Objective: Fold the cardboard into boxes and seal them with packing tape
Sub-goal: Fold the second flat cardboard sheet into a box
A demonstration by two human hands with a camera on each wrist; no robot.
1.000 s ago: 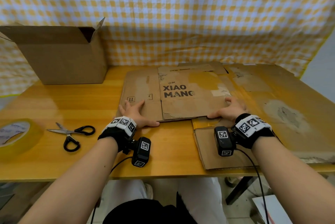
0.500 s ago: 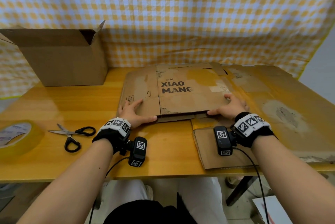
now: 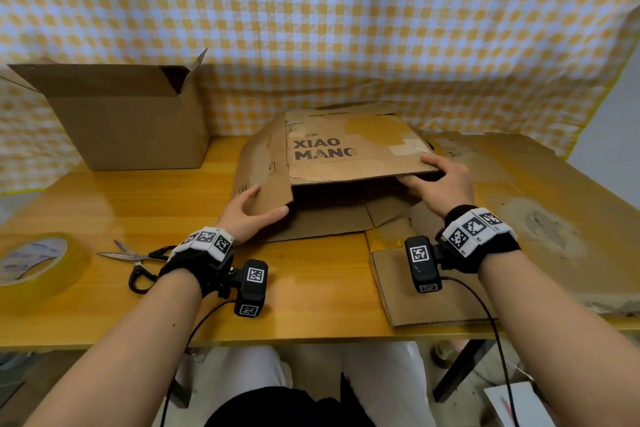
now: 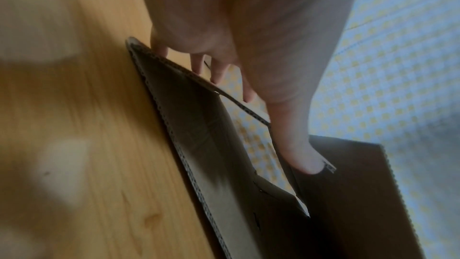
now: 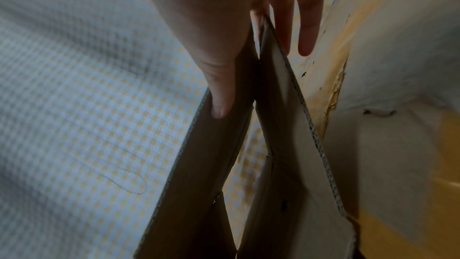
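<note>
A worn brown cardboard blank (image 3: 346, 149) printed XIAO MANG stands half opened in the middle of the wooden table (image 3: 104, 205). Its top panel is raised and a dark gap shows beneath it. My left hand (image 3: 249, 215) holds the slanting left side panel, fingers on the outside and thumb at its lower edge. The left wrist view shows the cardboard (image 4: 224, 164) pinched between fingers and thumb of the left hand (image 4: 248, 46). At the right corner of the top panel my right hand (image 3: 443, 184) grips the edge. In the right wrist view the right hand (image 5: 224, 27) has its thumb on one side of the cardboard fold (image 5: 286, 125).
An open-topped assembled box (image 3: 128, 122) stands at the back left. A packing tape roll (image 3: 34, 264) lies at the left edge, with black-handled scissors (image 3: 138, 260) beside it. Flat cardboard sheets (image 3: 536, 201) cover the right side, and one piece (image 3: 415, 295) reaches the front edge.
The cardboard lay flat with both hands pressing on its near edge. Now its top panel is lifted, the left panel slants up, and both hands hold its edges.
</note>
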